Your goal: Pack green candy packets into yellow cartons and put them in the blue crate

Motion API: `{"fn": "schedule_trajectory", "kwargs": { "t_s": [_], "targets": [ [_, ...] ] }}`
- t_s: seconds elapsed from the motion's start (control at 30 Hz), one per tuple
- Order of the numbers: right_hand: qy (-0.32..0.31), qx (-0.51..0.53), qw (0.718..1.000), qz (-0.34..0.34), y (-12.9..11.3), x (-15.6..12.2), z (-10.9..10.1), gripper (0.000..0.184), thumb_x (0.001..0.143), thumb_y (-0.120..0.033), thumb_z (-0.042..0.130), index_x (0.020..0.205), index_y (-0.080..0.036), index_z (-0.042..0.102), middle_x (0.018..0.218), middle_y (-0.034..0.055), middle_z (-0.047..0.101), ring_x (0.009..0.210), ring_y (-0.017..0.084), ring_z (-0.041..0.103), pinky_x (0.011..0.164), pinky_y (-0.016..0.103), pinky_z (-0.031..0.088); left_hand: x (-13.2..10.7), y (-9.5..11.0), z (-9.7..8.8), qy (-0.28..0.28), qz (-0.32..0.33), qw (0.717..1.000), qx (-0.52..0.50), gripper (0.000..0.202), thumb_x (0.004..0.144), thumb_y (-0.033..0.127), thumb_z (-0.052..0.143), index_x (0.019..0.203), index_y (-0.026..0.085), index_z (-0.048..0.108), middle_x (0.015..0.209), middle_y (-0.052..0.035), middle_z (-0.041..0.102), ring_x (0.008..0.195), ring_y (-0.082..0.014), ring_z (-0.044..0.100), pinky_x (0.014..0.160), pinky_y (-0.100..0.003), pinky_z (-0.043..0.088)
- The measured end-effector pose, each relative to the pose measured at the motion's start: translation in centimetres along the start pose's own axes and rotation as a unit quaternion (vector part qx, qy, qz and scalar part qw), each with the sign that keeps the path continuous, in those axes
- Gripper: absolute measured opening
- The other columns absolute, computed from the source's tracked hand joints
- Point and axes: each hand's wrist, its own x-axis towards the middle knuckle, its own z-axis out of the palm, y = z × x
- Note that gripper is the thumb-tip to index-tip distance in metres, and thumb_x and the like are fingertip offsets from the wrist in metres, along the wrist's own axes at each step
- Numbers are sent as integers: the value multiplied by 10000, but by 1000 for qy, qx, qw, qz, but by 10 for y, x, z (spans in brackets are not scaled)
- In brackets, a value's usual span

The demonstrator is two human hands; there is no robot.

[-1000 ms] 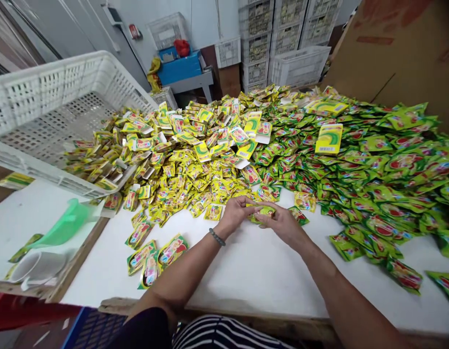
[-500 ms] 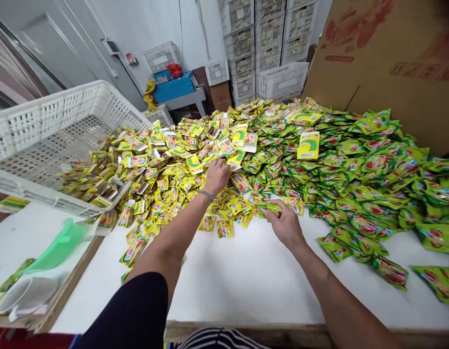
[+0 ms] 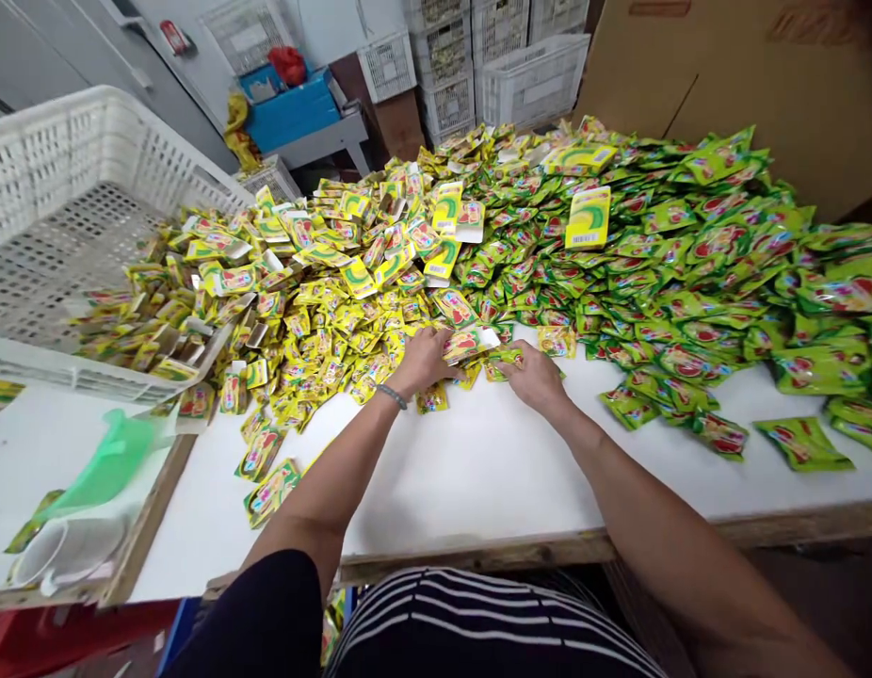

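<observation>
My left hand (image 3: 423, 363), with a beaded bracelet at its wrist, is closed on a small yellow box (image 3: 470, 345). The box lies sideways, its white end flap pointing right. Just to the right, my right hand (image 3: 536, 377) pinches a green packet (image 3: 508, 358) close to that open end; the two look apart or barely touching. Small yellow sachets (image 3: 330, 348) are heaped to the left of my hands. Behind them lie more yellow boxes (image 3: 446, 207), several with open flaps. A large heap of green packets (image 3: 690, 254) spreads to the right.
A white plastic crate (image 3: 111, 363) is tipped at the left, with boxes spilling from its front. Nearer stand a green scoop-like piece (image 3: 111, 461) and a white cup (image 3: 72, 551). A big cardboard box (image 3: 796, 104) rises at the back right. Stacked crates (image 3: 446, 56) stand beyond the white table (image 3: 464, 480).
My left hand has come back from the box pile with a yellow box, close to my right hand. My right hand still holds the green packet. The view has tipped downward.
</observation>
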Motion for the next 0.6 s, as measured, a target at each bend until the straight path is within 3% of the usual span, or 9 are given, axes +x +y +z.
{"fn": "schedule_trajectory", "kwargs": {
  "t_s": [0.1,0.17,0.23,0.33,0.4,0.5,0.6],
  "targets": [
    [-8,18,999,27,-8,-3,-5,324,780,-399,588,1036,-210,650,593,7,570,596,216,547,579,292,364,-10,7,1,-2,-2,999,-34,999,503,586,853,1330,143,509,1096,-161,555,1037,-355,532,866,-422,450],
    [-15,35,999,15,-15,-7,-5,345,769,-408,593,1044,-208,652,590,-2,563,581,205,532,581,291,363,-21,13,5,10,-21,996,-88,1012,543,630,815,1373,165,472,1138,-157,536,1039,-340,538,854,-413,462],
    [-34,56,998,-8,-22,-13,-4,337,761,-404,595,1033,-212,652,573,-17,545,557,188,510,577,285,357,-35,17,9,35,-45,987,-153,866,657,637,740,1352,182,495,1134,-146,548,1020,-313,551,849,-404,466],
    [-57,93,994,-30,-31,-21,-1,331,768,-421,586,1015,-211,649,505,-48,470,498,162,458,549,278,331,-55,20,12,63,-53,963,-257,504,890,590,487,1151,182,624,1011,-112,610,951,-258,572,839,-369,463],
    [-57,112,991,-35,-33,-24,1,356,770,-468,585,1003,-208,649,456,-67,406,460,152,421,525,277,308,-68,20,11,55,-64,947,-310,485,940,572,386,1055,183,650,959,-94,636,908,-236,587,803,-343,467],
    [-5,147,989,-25,-27,-20,1,397,741,-529,609,970,-207,643,451,-75,387,442,139,399,505,276,299,-87,17,12,74,-119,957,-254,561,786,626,625,1131,184,630,1017,-100,627,938,-262,589,789,-347,468],
    [50,271,961,18,-17,-13,1,514,694,-594,636,1024,-200,602,573,-51,524,470,131,470,514,275,371,-97,16,19,103,-142,973,-153,770,602,601,801,1222,194,593,1079,-117,588,1002,-294,567,814,-364,461]
  ]
}}
